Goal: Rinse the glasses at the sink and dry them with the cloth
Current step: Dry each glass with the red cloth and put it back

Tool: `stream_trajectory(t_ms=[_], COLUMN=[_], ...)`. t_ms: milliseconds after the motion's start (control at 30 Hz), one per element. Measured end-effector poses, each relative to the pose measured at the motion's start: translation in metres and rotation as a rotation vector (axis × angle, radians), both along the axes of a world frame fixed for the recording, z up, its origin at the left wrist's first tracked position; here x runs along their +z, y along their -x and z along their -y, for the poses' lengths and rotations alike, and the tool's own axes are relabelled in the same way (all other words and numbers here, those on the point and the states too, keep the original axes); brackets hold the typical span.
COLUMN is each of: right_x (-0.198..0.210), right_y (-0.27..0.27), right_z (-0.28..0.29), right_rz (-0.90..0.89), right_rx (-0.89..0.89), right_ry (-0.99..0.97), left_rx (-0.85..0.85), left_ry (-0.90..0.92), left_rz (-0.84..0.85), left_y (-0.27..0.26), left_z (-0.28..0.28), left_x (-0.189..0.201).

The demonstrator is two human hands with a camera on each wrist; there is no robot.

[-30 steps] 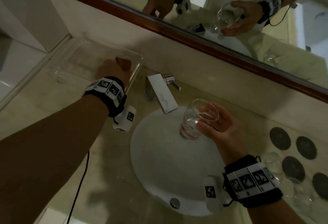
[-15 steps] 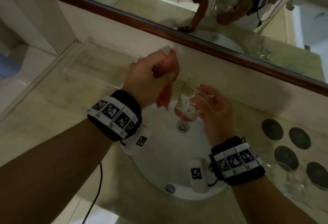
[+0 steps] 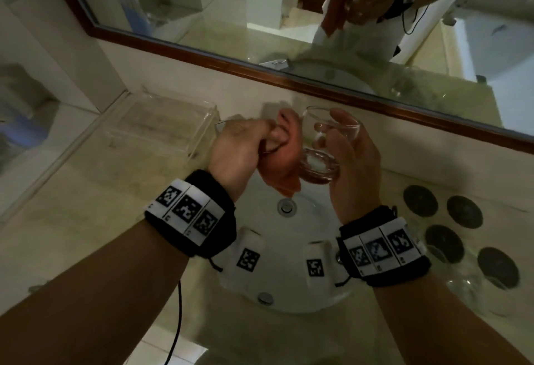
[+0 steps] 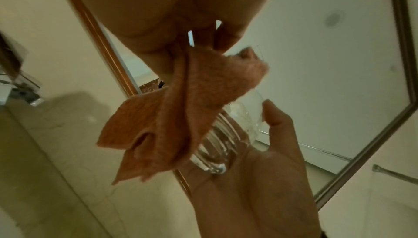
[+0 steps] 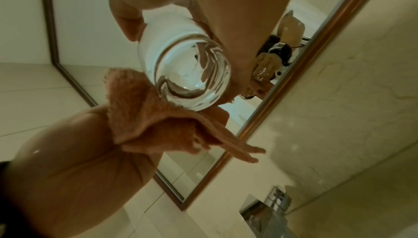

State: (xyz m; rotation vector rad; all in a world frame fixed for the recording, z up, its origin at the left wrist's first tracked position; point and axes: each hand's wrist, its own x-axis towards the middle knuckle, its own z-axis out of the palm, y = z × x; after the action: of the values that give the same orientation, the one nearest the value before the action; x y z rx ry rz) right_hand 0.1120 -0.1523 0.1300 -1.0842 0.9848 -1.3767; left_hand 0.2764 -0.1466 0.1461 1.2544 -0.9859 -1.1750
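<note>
The right hand curls round the glass, held tilted above the sink, rim away from the wrist. Just left of it the left hand pinches the orange cloth, whose loose end hangs beside the glass's base. Best, I judge, to push a bunched fold into the bowl and twist, gripping the thick base. Under both wrists lies the pale marble tabletop; beyond the fingers, a wood-framed mirror.

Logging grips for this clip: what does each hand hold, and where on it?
Right hand grips the glass around its side wall. Left hand pinches the orange cloth near its upper edge.
</note>
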Motion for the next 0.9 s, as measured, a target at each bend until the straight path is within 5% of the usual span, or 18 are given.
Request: stream_trajectory(t_ms=[233,700,900], right_x=[0.032,0.07,0.074], right_y=[0.008,0.016,0.004], right_z=[-0.007,-0.006,-0.003], right_rz=[-0.025,0.09,-0.23], right_rx=[0.011,0.02,-0.166], right_ry=[0.137,0.126,0.195], left_rx=[-0.105,-0.32,-0.335], left_ry=[0.022,-0.006,0.018], left_rz=[0.071,-0.188,-0.287], left_y=[0.017,0.051,0.058], left_z=[-0.01,-0.016,-0.011], left_x=[0.028,0.055,0.058])
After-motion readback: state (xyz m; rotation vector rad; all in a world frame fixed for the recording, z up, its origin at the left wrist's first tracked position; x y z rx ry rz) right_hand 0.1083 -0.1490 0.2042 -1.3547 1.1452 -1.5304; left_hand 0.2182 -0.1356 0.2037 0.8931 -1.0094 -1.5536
